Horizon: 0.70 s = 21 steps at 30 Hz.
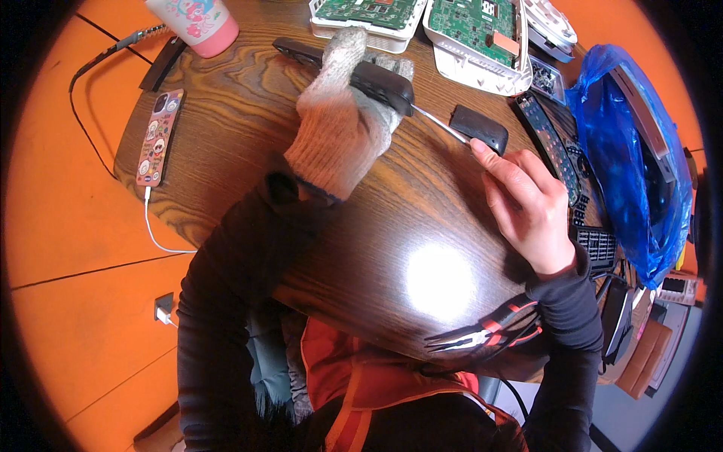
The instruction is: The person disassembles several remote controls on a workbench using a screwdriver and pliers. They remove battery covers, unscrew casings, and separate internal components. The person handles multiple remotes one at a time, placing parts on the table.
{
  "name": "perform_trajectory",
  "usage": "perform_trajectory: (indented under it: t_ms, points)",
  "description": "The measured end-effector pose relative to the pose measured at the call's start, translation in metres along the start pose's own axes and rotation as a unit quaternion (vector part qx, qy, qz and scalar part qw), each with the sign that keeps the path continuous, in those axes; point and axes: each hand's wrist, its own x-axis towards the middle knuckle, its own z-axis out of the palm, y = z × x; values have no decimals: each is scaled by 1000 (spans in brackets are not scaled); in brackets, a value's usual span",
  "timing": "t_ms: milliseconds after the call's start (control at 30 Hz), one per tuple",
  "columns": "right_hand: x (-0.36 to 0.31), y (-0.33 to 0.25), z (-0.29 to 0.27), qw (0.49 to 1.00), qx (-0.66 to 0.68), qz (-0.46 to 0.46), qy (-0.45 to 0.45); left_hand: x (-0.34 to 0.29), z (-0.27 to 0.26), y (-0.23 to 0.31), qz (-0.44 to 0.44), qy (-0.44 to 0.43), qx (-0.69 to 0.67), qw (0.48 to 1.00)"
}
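My left hand [343, 128], in a grey and orange knitted work glove, is closed around a long black remote control [382, 84] above the table. Bare, my right hand [527, 196] pinches a thin silver metal pry tool [440, 124] between thumb and fingers; its handle end is hidden in the palm. The tool's tip meets the near right end of the remote control. Just beyond my right fingertips, a small black plastic cover [479, 128] lies on the wood.
White housings with green circuit boards [482, 30] stand at the back. A blue plastic bag [633, 166], a remote-control shell [546, 143] and a screw tray [547, 79] are on the right. Pliers [482, 337] lie near the front edge. A phone [160, 139] and pink cup [199, 26] sit left.
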Motion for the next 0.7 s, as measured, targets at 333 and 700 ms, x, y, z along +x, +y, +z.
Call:
perform_trajectory:
  t_ms: [333,700]
  points:
    - [-1,1,0,994,100,30,7,4,24,23,-199,97,-315,923]
    - [-3,-1,1,999,41,-3,33,-3,36,15,-241,-9,-323,915]
